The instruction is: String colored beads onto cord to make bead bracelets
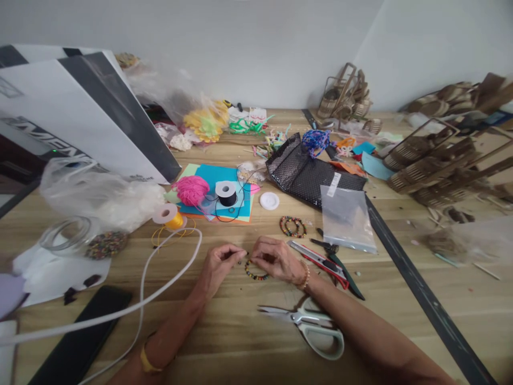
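A small bracelet of coloured beads (pixel 256 276) hangs from the closed fingers of my right hand (pixel 278 259), just above the wooden table. Facing it, my left hand (pixel 220 267) is pinched thumb to forefinger; a tiny dark bit shows by the fingertips, too small to name. Beyond my right hand lie finished-looking beaded bracelets (pixel 292 226). White-handled scissors (pixel 298 316) rest below my right wrist, blades pointing left. A red utility knife (pixel 318 262) is beside that wrist, along with dark-handled pliers (pixel 347 275).
A spool of black cord (pixel 226 193) and pink yarn (pixel 192 191) sit on coloured sheets. Left are a yellow thread spool (pixel 168 215), a white cable (pixel 172 283) crossing the table, and a black case (pixel 80 337). A clear plastic bag (pixel 348 216) and small baskets (pixel 433 166) stand right.
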Available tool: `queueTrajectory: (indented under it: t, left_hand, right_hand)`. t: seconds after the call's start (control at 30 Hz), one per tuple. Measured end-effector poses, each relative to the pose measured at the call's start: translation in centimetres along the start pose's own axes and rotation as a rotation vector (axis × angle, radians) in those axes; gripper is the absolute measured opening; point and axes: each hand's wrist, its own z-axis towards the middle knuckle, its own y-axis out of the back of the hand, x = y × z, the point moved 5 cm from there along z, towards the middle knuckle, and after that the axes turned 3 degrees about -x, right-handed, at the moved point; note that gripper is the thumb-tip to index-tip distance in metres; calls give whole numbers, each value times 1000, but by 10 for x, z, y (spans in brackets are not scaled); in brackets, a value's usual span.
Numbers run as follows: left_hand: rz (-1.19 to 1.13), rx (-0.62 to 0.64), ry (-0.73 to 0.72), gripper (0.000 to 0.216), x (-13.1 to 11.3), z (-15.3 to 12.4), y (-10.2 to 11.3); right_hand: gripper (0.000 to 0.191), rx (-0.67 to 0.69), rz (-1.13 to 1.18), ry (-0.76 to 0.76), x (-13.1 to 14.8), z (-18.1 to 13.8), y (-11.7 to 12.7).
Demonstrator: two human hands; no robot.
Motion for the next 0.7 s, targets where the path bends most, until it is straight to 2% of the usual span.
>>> queueTrajectory:
  t: [0.7]
  left_hand:
    - [-25,39,23,23,-1,-1,-5]
  right_hand:
    - [14,21,16,15,-1,-1,-3]
